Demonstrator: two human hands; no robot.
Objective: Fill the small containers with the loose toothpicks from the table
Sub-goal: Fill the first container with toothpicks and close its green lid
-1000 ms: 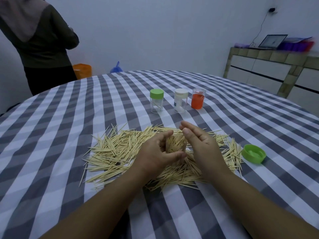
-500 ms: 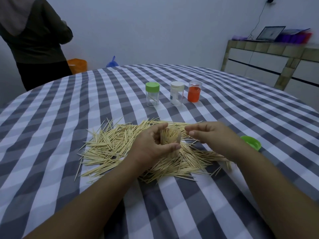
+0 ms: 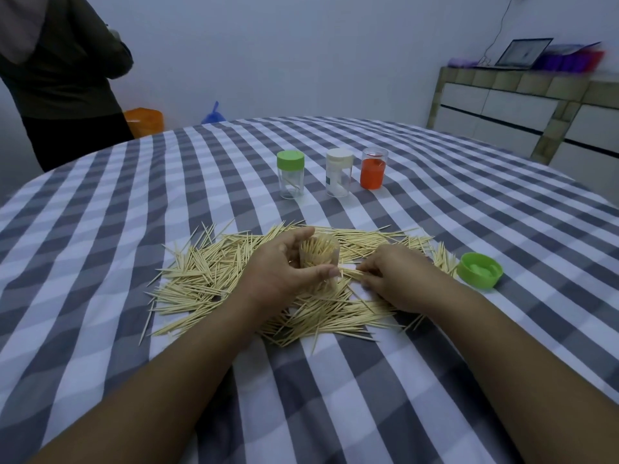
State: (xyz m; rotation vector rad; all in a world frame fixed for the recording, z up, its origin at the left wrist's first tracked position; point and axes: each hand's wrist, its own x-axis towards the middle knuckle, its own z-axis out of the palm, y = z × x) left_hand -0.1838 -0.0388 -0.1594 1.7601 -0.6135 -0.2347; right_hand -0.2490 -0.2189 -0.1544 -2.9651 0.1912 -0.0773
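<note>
3 containers (image 3: 339,174) behind toothpick pile (image 3: 214,272); lid (image 3: 479,270) right.

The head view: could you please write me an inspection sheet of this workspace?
Surface: table under a grey-and-white checked cloth.
Job's things: toothpick pile; open container packed with toothpicks; three containers behind, green-lidded, white-lidded, orange.
Clutter: loose green lid.
Hands: left hand grips the open container; right hand pinches toothpicks.
Cables: one cable on the wall.
Surroundings: laptop on a counter; person standing.

wall (image 3: 301,55): plain white | tiled counter (image 3: 522,105): right | light: dim
</note>
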